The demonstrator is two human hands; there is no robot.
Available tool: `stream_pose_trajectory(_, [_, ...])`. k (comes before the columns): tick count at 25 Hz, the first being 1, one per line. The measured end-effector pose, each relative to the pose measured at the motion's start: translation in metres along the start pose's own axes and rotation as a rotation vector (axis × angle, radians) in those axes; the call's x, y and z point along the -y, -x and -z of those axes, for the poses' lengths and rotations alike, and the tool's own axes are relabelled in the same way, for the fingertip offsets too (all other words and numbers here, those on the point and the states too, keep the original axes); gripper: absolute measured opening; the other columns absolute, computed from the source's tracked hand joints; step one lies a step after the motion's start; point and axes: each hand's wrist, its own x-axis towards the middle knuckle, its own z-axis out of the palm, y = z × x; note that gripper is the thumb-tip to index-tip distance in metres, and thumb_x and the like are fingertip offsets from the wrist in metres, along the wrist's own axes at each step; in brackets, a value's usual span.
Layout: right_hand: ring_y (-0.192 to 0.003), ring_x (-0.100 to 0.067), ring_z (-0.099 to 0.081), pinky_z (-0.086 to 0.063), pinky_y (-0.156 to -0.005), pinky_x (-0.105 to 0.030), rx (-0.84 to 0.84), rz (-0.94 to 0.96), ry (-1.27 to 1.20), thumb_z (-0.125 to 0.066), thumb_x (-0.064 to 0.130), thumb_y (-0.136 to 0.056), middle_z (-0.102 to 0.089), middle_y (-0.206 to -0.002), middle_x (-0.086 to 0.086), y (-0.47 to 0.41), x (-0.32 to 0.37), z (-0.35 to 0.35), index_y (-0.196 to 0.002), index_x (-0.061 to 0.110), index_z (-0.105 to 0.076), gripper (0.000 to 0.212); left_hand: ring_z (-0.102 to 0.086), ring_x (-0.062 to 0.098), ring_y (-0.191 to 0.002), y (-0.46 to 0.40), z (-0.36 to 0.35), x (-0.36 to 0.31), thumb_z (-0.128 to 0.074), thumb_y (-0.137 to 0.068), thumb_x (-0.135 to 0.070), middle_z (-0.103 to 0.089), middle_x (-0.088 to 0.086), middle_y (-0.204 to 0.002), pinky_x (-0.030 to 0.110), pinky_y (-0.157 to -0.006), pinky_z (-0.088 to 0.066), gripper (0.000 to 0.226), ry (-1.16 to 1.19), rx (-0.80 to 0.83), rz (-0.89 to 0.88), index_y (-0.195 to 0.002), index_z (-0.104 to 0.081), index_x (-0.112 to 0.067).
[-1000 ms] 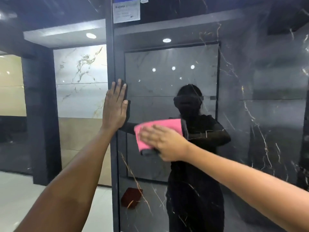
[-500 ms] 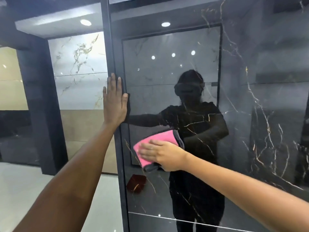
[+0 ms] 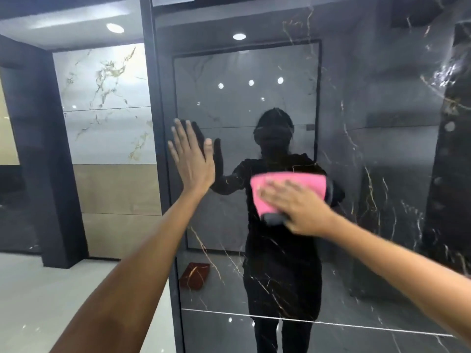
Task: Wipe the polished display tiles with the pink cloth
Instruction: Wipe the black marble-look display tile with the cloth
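Observation:
A tall glossy black marble display tile (image 3: pixel 369 154) with gold and white veins stands upright in front of me and mirrors my figure. My right hand (image 3: pixel 298 207) lies flat with straight fingers on the pink cloth (image 3: pixel 300 180), pressing it against the tile at chest height. A grey underside of the cloth shows below my fingers. My left hand (image 3: pixel 191 159) rests flat, fingers straight and pointing up, on the tile near its left edge.
A dark frame post (image 3: pixel 159 149) borders the tile on the left. Beyond it stand white marble panels (image 3: pixel 104 103) and a beige panel (image 3: pixel 117 189) on a far wall. A pale glossy floor (image 3: pixel 38 296) lies at lower left. A horizontal joint (image 3: pixel 331 323) crosses the tile low down.
My right hand has slid the pink cloth to the right across the tile. My left hand stays flat on the tile near its left edge.

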Motion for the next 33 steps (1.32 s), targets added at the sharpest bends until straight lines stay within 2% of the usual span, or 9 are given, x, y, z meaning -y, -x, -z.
stream_pose_trajectory(2, [-0.144,-0.014,-0.019,-0.003,-0.119,-0.036,0.157,0.321,0.083,-0.070,0.019,-0.058,-0.028,-0.154,0.002,0.035,0.028,-0.017,-0.146,0.019,-0.037,0.094,0.004,0.024,-0.151,0.024,-0.010,-0.019,-0.007,-0.098,-0.055,0.004,0.008,-0.163,0.039,-0.120,0.009,0.072,0.051,0.024,-0.081,-0.155,-0.004,-0.012])
stream_pose_trajectory(4, [-0.144,-0.013,-0.020,-0.007,-0.121,-0.039,0.118,0.327,0.077,-0.072,0.014,-0.062,-0.027,-0.153,0.005,0.024,-0.010,0.011,-0.146,0.022,-0.038,0.091,0.006,0.020,-0.150,0.045,-0.021,-0.032,-0.008,-0.100,-0.055,0.006,0.000,-0.161,0.038,-0.120,0.010,0.067,0.083,0.040,-0.181,-0.154,-0.002,-0.015])
stream_pose_trajectory(10, [-0.149,-0.021,-0.005,0.000,-0.115,-0.038,-0.222,-0.621,-0.089,-0.061,0.005,-0.074,-0.012,-0.160,0.004,-0.012,-0.163,0.113,-0.152,0.025,-0.022,0.089,0.005,0.017,-0.150,0.065,-0.045,-0.067,-0.024,-0.103,-0.042,-0.007,0.001,-0.163,0.036,-0.120,0.013,0.057,0.031,0.054,-0.382,-0.155,-0.018,-0.019])
stream_pose_trajectory(16, [-0.148,-0.016,-0.005,0.005,-0.120,-0.038,0.226,0.228,0.076,-0.068,0.020,-0.068,-0.019,-0.158,0.006,0.123,-0.012,-0.008,-0.149,0.025,-0.028,0.091,0.002,0.021,-0.150,0.095,-0.069,-0.085,-0.026,-0.103,-0.040,-0.013,0.004,-0.163,0.041,-0.120,0.007,0.056,0.001,0.068,-0.410,-0.154,-0.016,-0.021])
stream_pose_trajectory(18, [-0.146,-0.017,-0.016,0.002,-0.121,-0.039,0.209,0.312,0.107,-0.054,0.022,-0.072,-0.023,-0.156,0.004,0.125,-0.032,0.004,-0.148,0.024,-0.033,0.079,0.003,0.020,-0.150,0.103,-0.075,-0.085,-0.028,-0.102,-0.039,-0.013,0.003,-0.163,0.043,-0.120,0.005,0.057,-0.013,0.068,-0.440,-0.154,-0.013,-0.022])
stream_pose_trajectory(24, [-0.147,-0.027,-0.016,-0.011,-0.114,-0.040,-0.329,-0.752,-0.105,-0.057,0.005,-0.071,-0.026,-0.157,-0.002,0.072,-0.143,0.071,-0.148,0.017,-0.035,0.081,0.015,0.017,-0.149,0.113,-0.090,-0.078,-0.028,-0.101,-0.039,-0.007,0.002,-0.163,0.043,-0.120,0.010,0.060,-0.106,0.068,-0.456,-0.154,-0.004,-0.025])
stream_pose_trajectory(26, [-0.148,-0.024,-0.011,-0.006,-0.115,-0.037,-0.261,-0.656,-0.107,-0.059,0.009,-0.071,-0.025,-0.157,-0.003,0.097,-0.096,0.035,-0.149,0.017,-0.033,0.082,0.016,0.017,-0.149,0.112,-0.091,-0.077,-0.028,-0.101,-0.039,-0.007,0.002,-0.163,0.042,-0.119,0.013,0.060,-0.119,0.063,-0.463,-0.154,-0.004,-0.024])
stream_pose_trajectory(30, [-0.149,-0.017,0.004,0.002,-0.120,-0.038,0.210,-0.027,0.036,-0.070,0.018,-0.058,-0.027,-0.154,0.003,0.180,0.023,-0.029,-0.147,0.020,-0.029,0.098,0.001,0.025,-0.150,0.112,-0.092,-0.077,-0.031,-0.101,-0.038,-0.014,0.005,-0.163,0.042,-0.119,0.013,0.060,-0.133,0.046,-0.479,-0.155,-0.010,-0.022])
stream_pose_trajectory(33, [-0.147,-0.025,-0.011,-0.005,-0.120,-0.039,0.033,-0.137,0.010,-0.064,0.016,-0.065,-0.033,-0.153,-0.003,0.159,-0.012,-0.016,-0.144,0.015,-0.037,0.083,-0.004,0.028,-0.149,0.114,-0.094,-0.078,-0.029,-0.102,-0.038,-0.015,0.006,-0.162,0.043,-0.119,0.009,0.058,-0.133,0.029,-0.469,-0.155,-0.010,-0.023])
